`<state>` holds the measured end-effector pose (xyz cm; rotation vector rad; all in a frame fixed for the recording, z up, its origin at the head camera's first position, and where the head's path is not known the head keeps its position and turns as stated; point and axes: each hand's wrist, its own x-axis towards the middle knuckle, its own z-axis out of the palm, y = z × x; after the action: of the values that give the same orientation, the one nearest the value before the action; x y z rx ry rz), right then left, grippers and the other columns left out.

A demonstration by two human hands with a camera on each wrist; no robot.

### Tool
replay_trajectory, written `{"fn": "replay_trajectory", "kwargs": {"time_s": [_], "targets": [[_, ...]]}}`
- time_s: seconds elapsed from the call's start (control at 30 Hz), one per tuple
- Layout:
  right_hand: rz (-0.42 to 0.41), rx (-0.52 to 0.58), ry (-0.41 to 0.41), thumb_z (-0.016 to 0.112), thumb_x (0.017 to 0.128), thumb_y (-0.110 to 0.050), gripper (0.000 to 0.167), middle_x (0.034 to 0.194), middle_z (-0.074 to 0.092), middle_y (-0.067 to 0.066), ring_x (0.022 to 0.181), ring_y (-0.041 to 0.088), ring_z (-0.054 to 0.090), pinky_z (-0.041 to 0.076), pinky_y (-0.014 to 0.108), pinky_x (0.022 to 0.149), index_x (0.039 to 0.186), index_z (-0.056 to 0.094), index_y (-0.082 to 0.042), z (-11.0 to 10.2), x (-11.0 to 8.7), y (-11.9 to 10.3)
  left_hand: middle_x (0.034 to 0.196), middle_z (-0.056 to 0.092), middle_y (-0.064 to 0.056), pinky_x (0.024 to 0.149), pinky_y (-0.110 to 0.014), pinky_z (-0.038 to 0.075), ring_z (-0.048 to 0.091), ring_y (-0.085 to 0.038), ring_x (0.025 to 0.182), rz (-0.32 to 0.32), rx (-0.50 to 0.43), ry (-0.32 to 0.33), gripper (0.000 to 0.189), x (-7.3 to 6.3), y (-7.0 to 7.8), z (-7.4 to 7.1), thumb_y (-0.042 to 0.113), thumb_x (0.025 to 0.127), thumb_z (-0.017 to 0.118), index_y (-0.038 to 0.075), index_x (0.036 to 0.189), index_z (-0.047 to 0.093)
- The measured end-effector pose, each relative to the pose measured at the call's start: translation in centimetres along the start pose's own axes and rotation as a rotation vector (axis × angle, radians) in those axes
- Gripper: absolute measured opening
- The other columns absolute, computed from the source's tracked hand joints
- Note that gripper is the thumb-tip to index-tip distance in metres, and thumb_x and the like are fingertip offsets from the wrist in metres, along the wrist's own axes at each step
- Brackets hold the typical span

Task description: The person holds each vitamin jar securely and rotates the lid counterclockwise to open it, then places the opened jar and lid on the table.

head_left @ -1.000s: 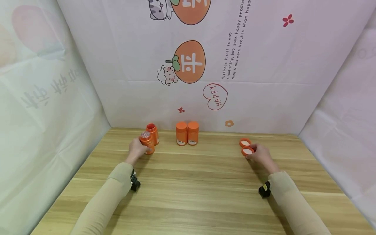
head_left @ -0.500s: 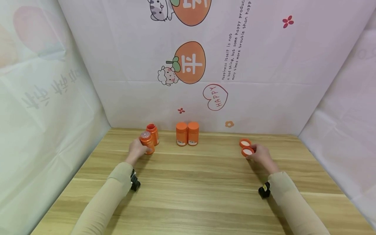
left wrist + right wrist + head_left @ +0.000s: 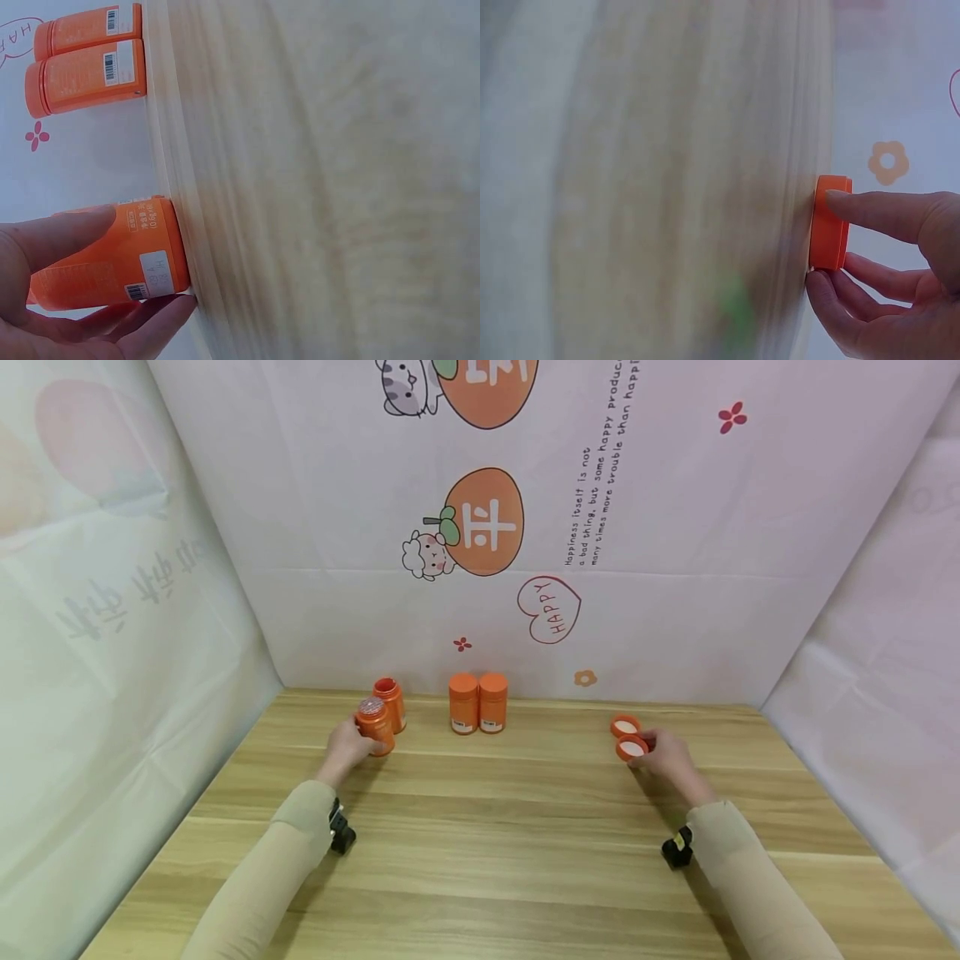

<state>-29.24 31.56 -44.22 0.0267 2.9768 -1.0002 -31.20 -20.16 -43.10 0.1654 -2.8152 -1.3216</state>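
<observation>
At the back left of the table, my left hand (image 3: 348,745) grips an orange bottle (image 3: 377,728) whose lid is off; a pale, shiny cover shows at its mouth. In the left wrist view the thumb and fingers wrap that labelled bottle (image 3: 112,262), its base at the tabletop. Right behind it stands another lidless orange bottle (image 3: 391,703) with a dark open mouth. Over on the right, my right hand (image 3: 667,753) pinches an orange cap (image 3: 829,223) between thumb and fingers. It lies with its white inside up, close in front of a second upturned cap (image 3: 626,725).
Two capped orange bottles (image 3: 463,703) stand side by side at the back middle. A white printed sheet (image 3: 337,610) rises behind the wooden table (image 3: 495,843). Similar white sheets line the left and right sides.
</observation>
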Motion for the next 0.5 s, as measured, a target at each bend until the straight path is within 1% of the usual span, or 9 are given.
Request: {"fn": "replay_trajectory", "kwargs": {"time_s": [0.2, 0.4, 0.5], "targets": [[-0.026, -0.01, 0.015, 0.074, 0.077, -0.008, 0.056, 0.114, 0.059, 0.032, 0.104, 0.042, 0.055, 0.044, 0.051, 0.089, 0.122, 0.051, 0.016, -0.1, -0.2, 0.3, 0.123, 0.054, -0.032, 0.096, -0.05, 0.043, 0.053, -0.042, 0.112, -0.012, 0.003, 0.014, 0.062, -0.5, -0.2, -0.2, 0.012, 0.076, 0.074, -0.013, 0.124, 0.045], [-0.004, 0.0, 0.003, 0.074, 0.077, -0.009, 0.059, 0.115, 0.057, 0.034, 0.106, 0.045, 0.055, 0.044, 0.052, 0.09, 0.123, 0.047, 0.018, -0.4, -0.9, 0.2, 0.121, 0.054, -0.033, 0.094, -0.05, 0.043, 0.054, -0.043, 0.11, -0.036, 0.019, 0.019, 0.065, -1.1, -0.3, -0.4, 0.017, 0.077, 0.074, -0.014, 0.125, 0.044], [-0.004, -0.001, -0.002, 0.074, 0.078, -0.009, 0.06, 0.115, 0.057, 0.034, 0.106, 0.045, 0.055, 0.044, 0.051, 0.09, 0.123, 0.047, 0.019, -0.5, -1.2, 0.1, 0.118, 0.056, -0.033, 0.092, -0.049, 0.044, 0.055, -0.042, 0.107, -0.041, 0.033, 0.016, 0.064, -1.4, -0.2, -0.5, 0.018, 0.078, 0.074, -0.014, 0.124, 0.044]]}}
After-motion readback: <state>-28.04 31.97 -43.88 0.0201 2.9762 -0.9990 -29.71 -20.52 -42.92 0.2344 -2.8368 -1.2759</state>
